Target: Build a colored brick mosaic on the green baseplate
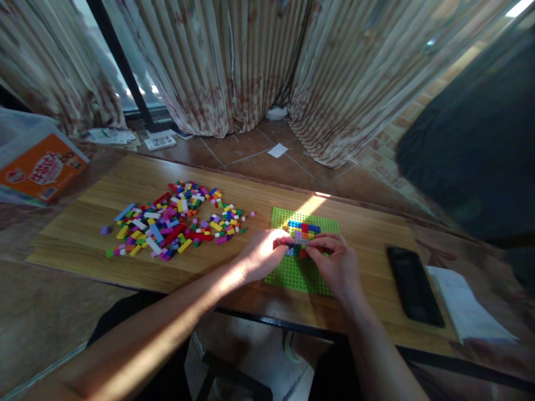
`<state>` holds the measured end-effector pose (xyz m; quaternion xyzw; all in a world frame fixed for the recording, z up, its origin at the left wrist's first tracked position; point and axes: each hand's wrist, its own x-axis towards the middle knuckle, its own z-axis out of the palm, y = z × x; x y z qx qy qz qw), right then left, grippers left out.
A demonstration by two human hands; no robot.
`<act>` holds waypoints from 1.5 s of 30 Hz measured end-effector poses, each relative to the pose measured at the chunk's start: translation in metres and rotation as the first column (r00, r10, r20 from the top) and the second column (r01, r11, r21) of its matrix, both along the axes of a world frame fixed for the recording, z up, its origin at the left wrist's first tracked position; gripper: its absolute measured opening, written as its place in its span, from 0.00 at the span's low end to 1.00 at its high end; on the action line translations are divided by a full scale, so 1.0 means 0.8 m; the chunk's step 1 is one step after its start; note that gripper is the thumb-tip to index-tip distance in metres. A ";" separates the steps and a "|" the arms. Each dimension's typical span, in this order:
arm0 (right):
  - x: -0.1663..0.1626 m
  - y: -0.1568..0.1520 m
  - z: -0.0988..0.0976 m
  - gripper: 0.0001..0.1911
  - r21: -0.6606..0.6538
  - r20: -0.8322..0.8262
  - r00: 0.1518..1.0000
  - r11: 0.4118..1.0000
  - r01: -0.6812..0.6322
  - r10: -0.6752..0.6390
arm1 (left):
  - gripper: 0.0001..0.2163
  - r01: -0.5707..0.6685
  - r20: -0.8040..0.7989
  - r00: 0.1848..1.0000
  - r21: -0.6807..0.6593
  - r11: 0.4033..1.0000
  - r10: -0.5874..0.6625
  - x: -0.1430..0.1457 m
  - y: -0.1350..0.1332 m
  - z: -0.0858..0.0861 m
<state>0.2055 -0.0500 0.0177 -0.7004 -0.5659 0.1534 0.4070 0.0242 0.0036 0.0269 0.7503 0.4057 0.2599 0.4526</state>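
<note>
A bright green studded baseplate point(298, 278) lies on the wooden table, with a group of coloured toy bricks point(304, 228) in blue, red, grey and other colours on its upper middle. My left hand point(266, 252) is at the left side of these bricks, thumb and fingers pinched at their lower edge. From the right, my right hand point(336, 259) reaches in with its thumb and fingertips close together at the same row. Whatever sits between the fingertips of either hand is too small and too covered to make out.
Many loose bricks point(167, 223) are spread over the table's left half. A dark phone or tablet point(414, 285) and a white notebook point(470, 306) lie at the right end. Beyond the left end stands a clear plastic box point(25, 131) with an orange label. Curtains point(251, 67) hang behind.
</note>
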 end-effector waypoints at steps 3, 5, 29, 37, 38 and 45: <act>-0.001 0.000 0.001 0.05 0.003 0.006 1.000 1.000 -0.005 0.005 | 0.10 0.003 0.017 1.000 0.000 1.000 -0.003 0.001 0.001 -0.003; -0.002 -0.001 0.002 0.06 0.002 0.009 1.000 1.000 -0.008 0.008 | 0.10 0.004 0.023 1.000 -0.003 1.000 -0.004 0.001 0.001 -0.006; -0.022 -0.007 0.012 0.08 0.121 0.268 0.945 0.967 -0.226 0.187 | 0.07 -0.008 0.063 0.998 -0.045 0.999 0.011 -0.001 0.000 -0.002; -0.016 -0.008 0.013 0.07 0.117 0.199 0.950 0.956 -0.268 0.241 | 0.05 -0.013 0.157 0.987 -0.076 0.997 0.025 0.001 -0.002 -0.006; -0.010 -0.008 0.015 0.07 0.114 0.180 0.954 0.958 -0.263 0.241 | 0.05 -0.017 0.159 0.987 -0.066 0.998 0.027 0.001 -0.002 -0.005; 0.027 -0.008 0.013 0.05 0.042 0.099 0.975 0.979 -0.202 0.197 | 0.08 -0.021 0.004 1.000 -0.017 1.000 0.021 -0.004 0.000 0.002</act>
